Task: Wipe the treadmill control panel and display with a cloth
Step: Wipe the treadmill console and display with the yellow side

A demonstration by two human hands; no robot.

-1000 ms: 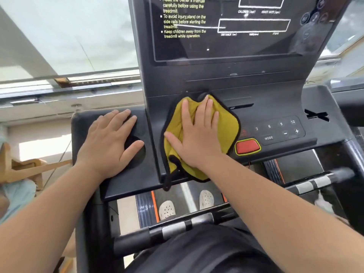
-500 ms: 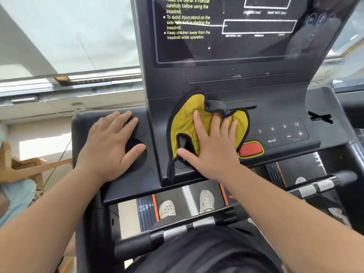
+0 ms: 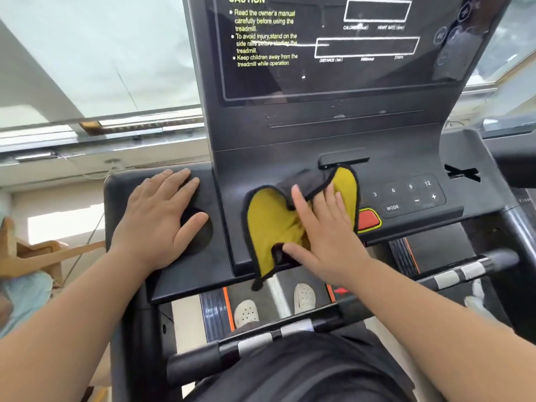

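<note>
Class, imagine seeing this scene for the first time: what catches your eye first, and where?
The yellow cloth stands out, pressed on the middle of the black panel under the right hand. A red button sits just right of it, and above, the display shows a CAUTION notice.

Fuzzy yellow cloth (image 3: 272, 224) lies on matt black plastic control panel (image 3: 406, 158) below glossy display (image 3: 333, 47).

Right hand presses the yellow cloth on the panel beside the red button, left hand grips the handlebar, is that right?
Not the left hand: the head view shows it resting flat on the console's left shelf, not gripping the handlebar. The right hand does press the yellow cloth beside the red button.
</note>
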